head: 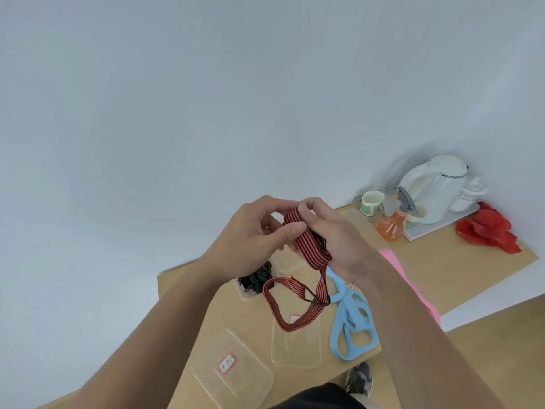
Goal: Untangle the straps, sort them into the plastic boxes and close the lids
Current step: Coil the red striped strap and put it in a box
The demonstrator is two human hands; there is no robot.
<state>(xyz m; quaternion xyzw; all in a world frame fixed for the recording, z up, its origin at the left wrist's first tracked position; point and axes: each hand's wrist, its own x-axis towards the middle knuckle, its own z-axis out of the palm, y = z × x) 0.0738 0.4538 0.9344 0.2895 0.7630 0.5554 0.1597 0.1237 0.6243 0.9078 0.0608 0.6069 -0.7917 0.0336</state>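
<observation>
Red-and-black striped elastic strap (309, 246) is held up in the air above the middle of the light wooden table (227, 314), between both hands. The left hand (253, 231) pinches the folded upper part between thumb and curled fingers. The right hand (336, 240) has its fingers curled round the same folds, with the thumb pressing on top. I think the strap is lifted so that its lower loop, which carries a thin black hook, hangs free and its twists can be seen.

Under the hands, a bundle of black straps (256, 278) lies in a clear plastic box (246, 295) toward the left edge. A light blue flat strap (351, 323) lies near the near edge, probably for another box. A clear plastic lid with a red-framed label (244, 367) lies off at the near edge, so I judge that closing comes last.

A pink thing (395, 264) is mostly hidden by the right forearm, and I cannot tell what it is. How the strap runs inside the right palm is hidden too. A white kettle (427, 187) stands at the far right corner.
</observation>
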